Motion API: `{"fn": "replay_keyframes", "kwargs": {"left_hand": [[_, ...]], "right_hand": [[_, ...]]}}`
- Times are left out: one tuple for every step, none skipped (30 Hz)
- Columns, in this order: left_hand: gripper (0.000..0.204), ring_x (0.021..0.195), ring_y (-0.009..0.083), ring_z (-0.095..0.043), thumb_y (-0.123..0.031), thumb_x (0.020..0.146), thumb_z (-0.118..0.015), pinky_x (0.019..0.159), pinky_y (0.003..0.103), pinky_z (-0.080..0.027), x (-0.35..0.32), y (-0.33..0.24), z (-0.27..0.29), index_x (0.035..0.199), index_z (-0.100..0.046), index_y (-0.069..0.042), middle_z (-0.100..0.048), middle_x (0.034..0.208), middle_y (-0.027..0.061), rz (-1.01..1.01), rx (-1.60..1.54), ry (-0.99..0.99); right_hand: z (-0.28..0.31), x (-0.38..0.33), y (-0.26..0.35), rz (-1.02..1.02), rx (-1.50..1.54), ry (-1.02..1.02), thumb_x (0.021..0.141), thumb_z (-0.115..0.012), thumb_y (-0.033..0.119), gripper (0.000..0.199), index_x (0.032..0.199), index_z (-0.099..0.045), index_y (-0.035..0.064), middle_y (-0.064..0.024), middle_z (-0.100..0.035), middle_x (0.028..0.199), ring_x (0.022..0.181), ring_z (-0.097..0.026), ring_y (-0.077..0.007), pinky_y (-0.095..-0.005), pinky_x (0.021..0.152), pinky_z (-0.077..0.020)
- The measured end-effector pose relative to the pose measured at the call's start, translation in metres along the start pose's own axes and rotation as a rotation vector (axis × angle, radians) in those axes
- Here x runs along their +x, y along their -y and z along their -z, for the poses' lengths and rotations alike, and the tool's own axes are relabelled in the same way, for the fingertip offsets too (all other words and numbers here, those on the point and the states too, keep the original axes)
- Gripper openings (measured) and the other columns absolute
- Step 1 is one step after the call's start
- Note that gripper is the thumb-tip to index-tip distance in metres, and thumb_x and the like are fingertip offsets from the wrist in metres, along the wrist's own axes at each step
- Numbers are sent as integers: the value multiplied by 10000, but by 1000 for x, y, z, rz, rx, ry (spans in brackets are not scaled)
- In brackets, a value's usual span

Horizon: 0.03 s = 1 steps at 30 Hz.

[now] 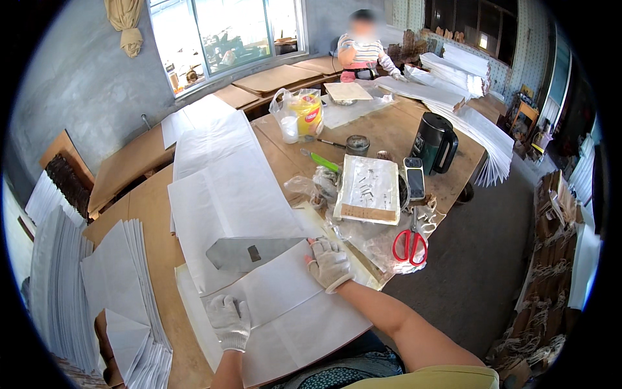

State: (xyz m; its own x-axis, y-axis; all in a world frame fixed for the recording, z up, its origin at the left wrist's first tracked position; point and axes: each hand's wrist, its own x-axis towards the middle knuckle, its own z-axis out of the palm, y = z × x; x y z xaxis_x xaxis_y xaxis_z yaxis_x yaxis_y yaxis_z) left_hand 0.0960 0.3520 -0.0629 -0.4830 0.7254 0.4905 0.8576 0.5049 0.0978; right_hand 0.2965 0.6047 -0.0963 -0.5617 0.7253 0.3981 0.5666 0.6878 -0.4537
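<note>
On white paper (285,305), both gloved hands (228,321) (329,262) lie flat, grasping nothing; nearby plastic bag (299,111) holds a yellow packet.

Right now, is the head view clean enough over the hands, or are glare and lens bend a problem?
Head view: both gloved hands, left hand and right hand, are sharp on the white paper sheet; the window is blown out; table edges bow toward the dark rim.
</note>
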Motion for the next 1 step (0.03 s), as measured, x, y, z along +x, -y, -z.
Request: {"fn": "replay_keyframes", "kwargs": {"left_hand": [[238,1081,375,-574,-239,824,-780,987,515,-463,0,0,0,930,-639,-79,-610,1080,140,0,0,0]], "right_hand": [[1,0,-1,-1,2,12,996,-622,393,544,1420,-610,52,-149,-642,1380,1329,-568,-349,-471,1123,-432]]}}
